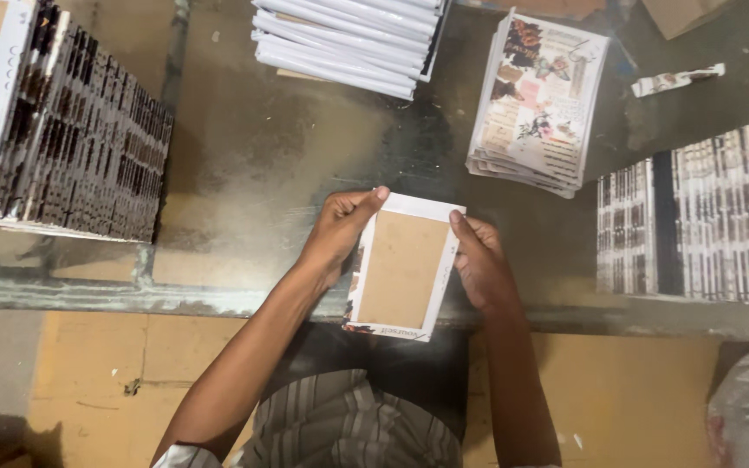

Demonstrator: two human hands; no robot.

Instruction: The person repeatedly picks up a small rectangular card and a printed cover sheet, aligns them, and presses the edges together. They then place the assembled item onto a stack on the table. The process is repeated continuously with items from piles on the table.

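I hold a small rectangular book cover [404, 267] between both hands, over the front edge of the metal worktable [288, 147]. Its brown board panel faces up, framed by a white paper border. My left hand [337, 230] grips its left edge, thumb along the top corner. My right hand [478, 260] grips the right edge, thumb pressed on the white border.
A stack of printed sheets with floral pictures [537, 100] lies at the back right. White flat stacks [348, 39] sit at the back centre. Rows of upright dark covers [80, 130] stand left, more rows [695, 217] right. A small tube [676, 80] lies far right.
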